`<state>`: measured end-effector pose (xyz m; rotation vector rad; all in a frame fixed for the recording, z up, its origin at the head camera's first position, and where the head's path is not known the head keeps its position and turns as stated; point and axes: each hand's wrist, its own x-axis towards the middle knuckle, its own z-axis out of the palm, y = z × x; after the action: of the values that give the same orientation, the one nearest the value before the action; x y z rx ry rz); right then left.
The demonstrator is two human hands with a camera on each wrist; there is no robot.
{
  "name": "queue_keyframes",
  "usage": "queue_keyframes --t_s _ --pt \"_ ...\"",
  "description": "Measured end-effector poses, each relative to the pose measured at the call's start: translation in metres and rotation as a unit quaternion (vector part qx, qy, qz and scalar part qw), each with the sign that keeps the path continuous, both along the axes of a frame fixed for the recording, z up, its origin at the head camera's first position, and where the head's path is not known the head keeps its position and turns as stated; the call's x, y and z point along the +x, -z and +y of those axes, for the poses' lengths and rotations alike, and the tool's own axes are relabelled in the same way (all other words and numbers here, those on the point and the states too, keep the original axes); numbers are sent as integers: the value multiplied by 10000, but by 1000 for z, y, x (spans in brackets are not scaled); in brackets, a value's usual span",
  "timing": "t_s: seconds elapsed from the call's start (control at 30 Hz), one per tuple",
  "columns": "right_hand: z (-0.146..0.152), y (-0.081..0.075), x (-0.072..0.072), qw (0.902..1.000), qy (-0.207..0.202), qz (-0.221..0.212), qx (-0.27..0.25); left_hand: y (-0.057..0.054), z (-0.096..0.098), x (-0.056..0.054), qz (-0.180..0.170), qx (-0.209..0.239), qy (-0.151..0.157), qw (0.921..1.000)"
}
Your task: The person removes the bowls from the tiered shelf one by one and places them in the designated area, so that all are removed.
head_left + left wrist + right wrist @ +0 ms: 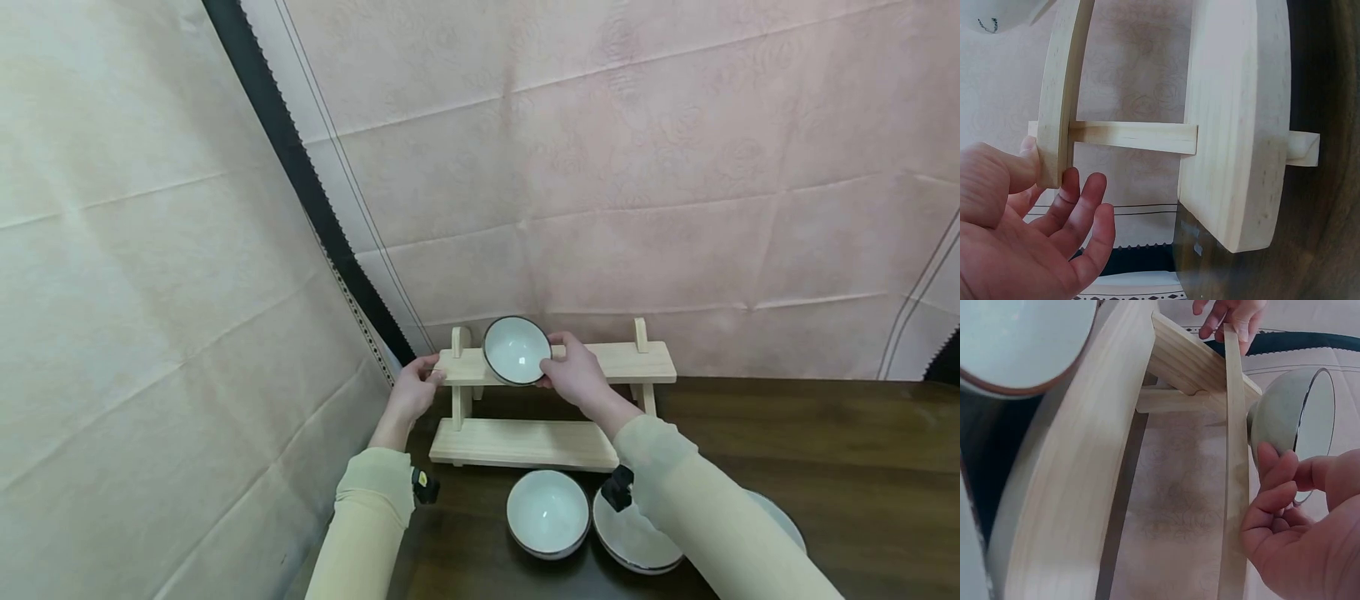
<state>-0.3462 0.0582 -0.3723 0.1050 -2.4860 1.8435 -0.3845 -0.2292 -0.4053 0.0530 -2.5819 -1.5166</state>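
Note:
A small two-tier wooden rack [525, 443] stands against the back wall. My left hand [417, 388] grips the left end of its upper board [1059, 94], thumb on one face and fingers curled at the other. In my right hand [579, 372] is a white bowl with a dark rim [517, 350], pinched at its right side between thumb and fingers. The bowl is tilted toward the head camera over the left half of the upper board. In the right wrist view, the base of this bowl [1275, 415] is right at the upper board.
A second white bowl [548, 512] stands on the dark wooden table [825, 467] in front of the rack. Beside it, another bowl [637, 537] and a further white dish [780, 518] are partly hidden by my right sleeve. Light cloth [675, 208] hangs behind and at the left.

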Motion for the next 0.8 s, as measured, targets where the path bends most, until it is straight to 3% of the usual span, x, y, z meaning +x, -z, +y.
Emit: queue_keyframes --t_s 0.53,0.8 --pt "-2 4 11 9968 244 -31 -755 1 2 1 -15 21 -18 10000" --pt "3 2 21 9955 215 149 -908 2 0 2 19 9 -50 10000"
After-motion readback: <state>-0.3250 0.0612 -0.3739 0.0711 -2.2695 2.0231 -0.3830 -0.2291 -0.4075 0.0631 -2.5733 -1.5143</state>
